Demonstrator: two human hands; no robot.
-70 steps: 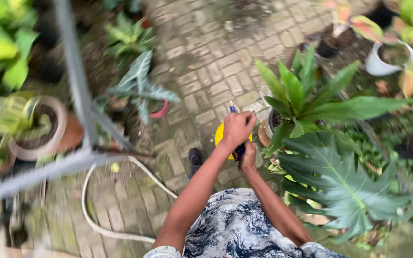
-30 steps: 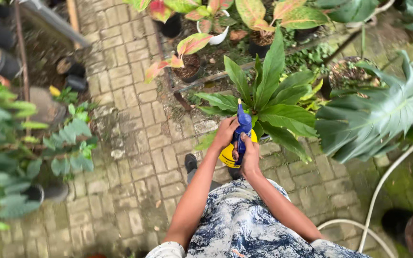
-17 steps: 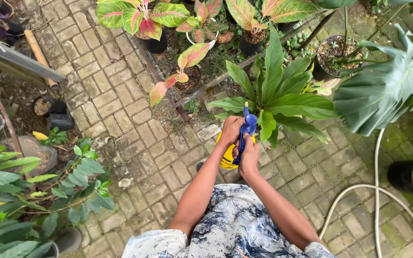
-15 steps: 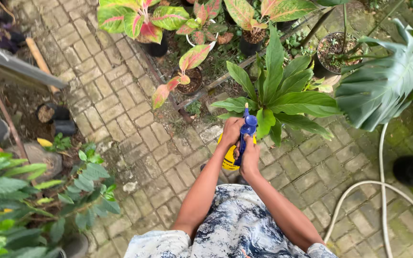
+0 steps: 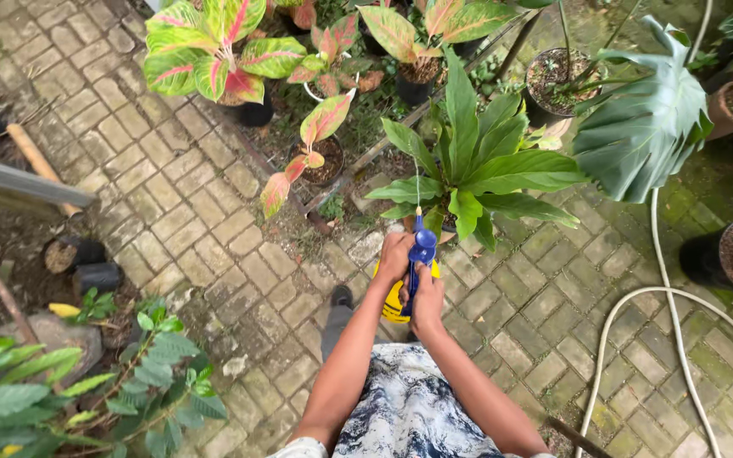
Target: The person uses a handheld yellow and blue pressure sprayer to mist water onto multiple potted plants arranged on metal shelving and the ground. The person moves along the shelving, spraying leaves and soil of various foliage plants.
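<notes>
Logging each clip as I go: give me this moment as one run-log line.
left hand: grips spray bottle | right hand: on blue trigger head | nozzle toward green potted plant | ground: brick paving | white hose at right

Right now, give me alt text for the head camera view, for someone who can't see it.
Seen from above, a person's left hand and right hand grip a yellow spray bottle with a blue nozzle, aimed at a broad-leaved green potted plant. Brick paving, red-and-green foliage plants and a white hose surround them.
</notes>
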